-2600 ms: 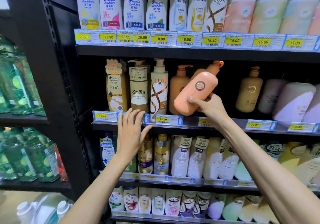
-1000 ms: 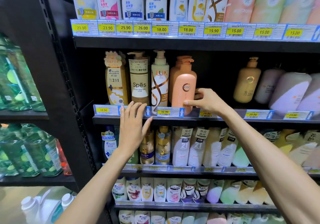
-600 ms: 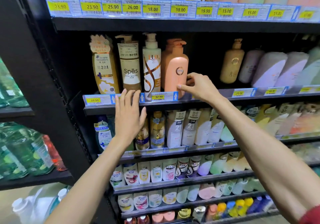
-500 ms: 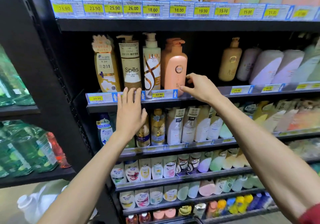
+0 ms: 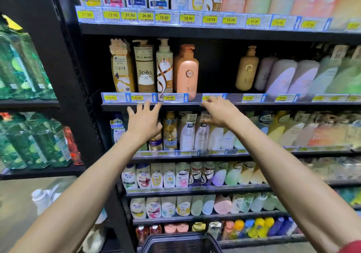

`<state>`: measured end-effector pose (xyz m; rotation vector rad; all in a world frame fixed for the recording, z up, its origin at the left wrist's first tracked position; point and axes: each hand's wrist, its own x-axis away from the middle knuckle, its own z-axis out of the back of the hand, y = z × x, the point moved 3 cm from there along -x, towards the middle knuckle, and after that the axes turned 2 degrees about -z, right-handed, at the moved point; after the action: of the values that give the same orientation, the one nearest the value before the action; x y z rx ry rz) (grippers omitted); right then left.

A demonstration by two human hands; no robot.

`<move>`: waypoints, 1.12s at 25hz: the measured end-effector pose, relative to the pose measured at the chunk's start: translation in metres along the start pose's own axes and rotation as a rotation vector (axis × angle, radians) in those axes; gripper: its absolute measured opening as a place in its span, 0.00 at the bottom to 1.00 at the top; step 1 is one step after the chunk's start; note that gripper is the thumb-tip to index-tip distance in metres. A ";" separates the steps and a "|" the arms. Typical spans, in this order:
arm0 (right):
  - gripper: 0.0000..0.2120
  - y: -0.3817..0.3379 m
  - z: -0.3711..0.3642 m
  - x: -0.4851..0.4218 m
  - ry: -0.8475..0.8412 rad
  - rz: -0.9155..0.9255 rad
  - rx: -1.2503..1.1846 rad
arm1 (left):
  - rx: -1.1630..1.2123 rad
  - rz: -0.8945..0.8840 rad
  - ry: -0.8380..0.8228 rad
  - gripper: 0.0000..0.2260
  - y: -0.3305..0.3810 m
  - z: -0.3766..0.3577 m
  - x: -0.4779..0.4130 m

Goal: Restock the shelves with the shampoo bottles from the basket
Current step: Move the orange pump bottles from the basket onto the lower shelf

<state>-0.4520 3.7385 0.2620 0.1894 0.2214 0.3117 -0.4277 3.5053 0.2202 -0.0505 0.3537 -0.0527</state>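
Observation:
A peach pump shampoo bottle (image 5: 187, 73) stands upright on the second shelf (image 5: 230, 106), right of a white and gold Lux bottle (image 5: 164, 67). My right hand (image 5: 218, 112) hovers just below that shelf's edge, empty, fingers loosely bent, clear of the bottle. My left hand (image 5: 144, 121) is spread flat in front of the shelf edge, fingers straight, holding nothing. The black basket (image 5: 180, 243) shows its rim at the bottom centre; what it holds is hidden.
A dark gap lies on the second shelf between the peach bottle and a tan pump bottle (image 5: 246, 69). Rows of bottles fill the shelves above and below. Green bottles (image 5: 25, 73) stand on a black rack at left.
My right hand stood the peach bottle on the second shelf, let go and dropped below the shelf edge. My left hand slid down off the price strip.

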 end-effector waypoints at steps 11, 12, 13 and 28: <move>0.31 -0.026 -0.077 0.077 -0.111 0.035 -0.087 | -0.002 0.105 -0.200 0.28 0.023 -0.021 0.102; 0.31 -0.031 -0.087 0.083 -0.144 0.041 -0.108 | 0.002 0.106 -0.216 0.28 0.024 -0.027 0.111; 0.31 -0.037 -0.096 0.089 -0.172 0.045 -0.125 | 0.002 0.106 -0.234 0.28 0.024 -0.033 0.119; 0.32 -0.138 -0.273 0.156 -0.587 -0.026 -0.272 | 0.205 -0.005 -0.565 0.26 -0.006 -0.220 0.213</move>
<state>-0.3353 3.7010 -0.0580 0.0030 -0.3979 0.2456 -0.3053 3.4771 -0.0592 0.1355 -0.2177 -0.0769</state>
